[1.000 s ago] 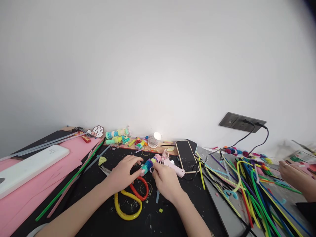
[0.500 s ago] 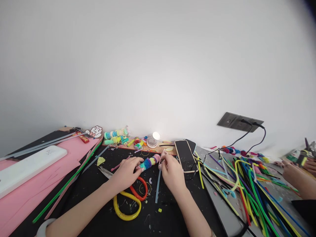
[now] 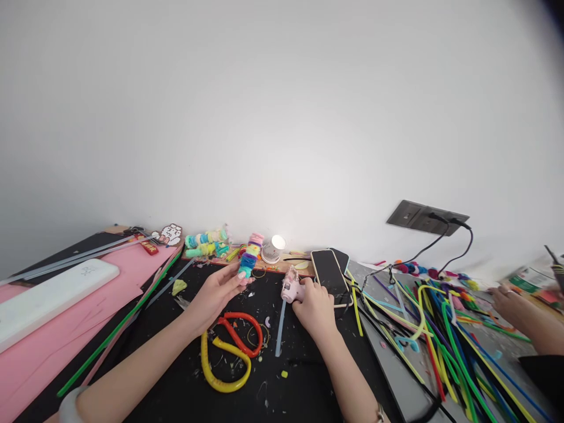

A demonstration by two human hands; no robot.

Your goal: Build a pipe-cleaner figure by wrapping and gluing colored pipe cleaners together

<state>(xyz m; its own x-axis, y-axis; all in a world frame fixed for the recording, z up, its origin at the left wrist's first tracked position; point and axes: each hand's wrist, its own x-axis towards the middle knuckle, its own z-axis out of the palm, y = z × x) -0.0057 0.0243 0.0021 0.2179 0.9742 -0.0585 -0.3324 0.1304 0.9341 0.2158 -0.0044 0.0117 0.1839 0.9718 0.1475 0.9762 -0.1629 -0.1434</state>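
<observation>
My left hand (image 3: 222, 294) is closed round the lower end of a stack of coiled pipe cleaners (image 3: 252, 254) in pink, yellow, purple, blue and teal, held nearly upright. My right hand (image 3: 316, 305) grips the handle of a small pale pink glue gun (image 3: 291, 289), whose nozzle points away from me. A translucent glue stick (image 3: 281, 329) juts from its back toward me. Below my left hand lie scissors with red and yellow handles (image 3: 240, 385), their blades mostly hidden by the hand.
A phone (image 3: 330, 273) lies right of the glue gun, a paper cup (image 3: 274, 249) behind. Pink sheets (image 3: 132, 267) and a white bar-shaped case (image 3: 57, 296) are left; loose pipe cleaners (image 3: 458, 341) spread right. Another person's hand (image 3: 511, 305) is at far right, near cables.
My left hand has tipped the pipe-cleaner stack from lying sideways to nearly upright, moving it left. My right hand has shifted from the glue gun's front to its handle.
</observation>
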